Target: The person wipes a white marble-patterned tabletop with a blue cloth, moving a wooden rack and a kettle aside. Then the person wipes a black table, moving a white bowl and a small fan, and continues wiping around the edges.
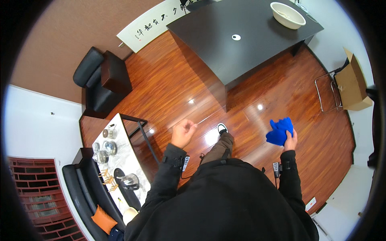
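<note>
My left hand [182,134] is held out over the wood floor, its fingers curled and thumb and forefinger close together. A thin pale line [206,119] runs from its fingertips; I cannot tell whether it is a held thin stick or a gleam along a floor seam. My right hand [291,141] grips a crumpled bright blue cloth [277,134], thumb on top, well above the floor. A strapped device sits on each wrist. Below and between the hands, one black-and-white shoe [222,128] shows on the floor.
Ahead stands a dark desk [223,57] with a cream basin [288,16]. At left, a marble-topped table [126,153] holds glass jars, a kettle [129,181] and a tray. Around are a black armchair [101,86], a black sofa [78,180] and a cardboard box [351,86].
</note>
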Motion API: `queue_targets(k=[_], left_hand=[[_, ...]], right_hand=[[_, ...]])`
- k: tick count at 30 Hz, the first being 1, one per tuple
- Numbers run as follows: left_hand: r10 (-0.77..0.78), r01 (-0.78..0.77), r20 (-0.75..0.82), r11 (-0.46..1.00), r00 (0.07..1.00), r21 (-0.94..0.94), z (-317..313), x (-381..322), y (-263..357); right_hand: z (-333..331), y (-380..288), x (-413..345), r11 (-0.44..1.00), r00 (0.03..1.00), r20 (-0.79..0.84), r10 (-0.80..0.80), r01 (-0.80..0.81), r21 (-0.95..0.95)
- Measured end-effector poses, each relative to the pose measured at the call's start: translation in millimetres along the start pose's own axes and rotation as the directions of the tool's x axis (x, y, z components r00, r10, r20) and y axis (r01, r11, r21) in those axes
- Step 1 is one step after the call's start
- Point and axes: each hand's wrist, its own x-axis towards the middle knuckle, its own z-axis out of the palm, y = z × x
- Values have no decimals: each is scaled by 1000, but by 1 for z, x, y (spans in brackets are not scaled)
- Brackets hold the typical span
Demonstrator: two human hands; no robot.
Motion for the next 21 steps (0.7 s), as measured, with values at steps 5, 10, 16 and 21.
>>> queue_targets(k=[5, 10, 16, 21], left_hand=[[172, -168, 125, 985, 977, -35, 55, 109, 11], [444, -430, 123, 894, 887, -128, 74, 200, 44], [447, -448, 23, 894, 894, 10, 117, 267, 26], [337, -369, 169, 901, 926, 228, 187, 296, -2]], right_hand=[[127, -160, 43, 985, 904, 394, -167, 140, 96], [212, -252, 91, 928, 777, 535, -332, 169, 331], [288, -198, 174, 910, 766, 586, -265, 399, -109], [340, -141, 195, 438, 434, 815, -385, 863, -253]])
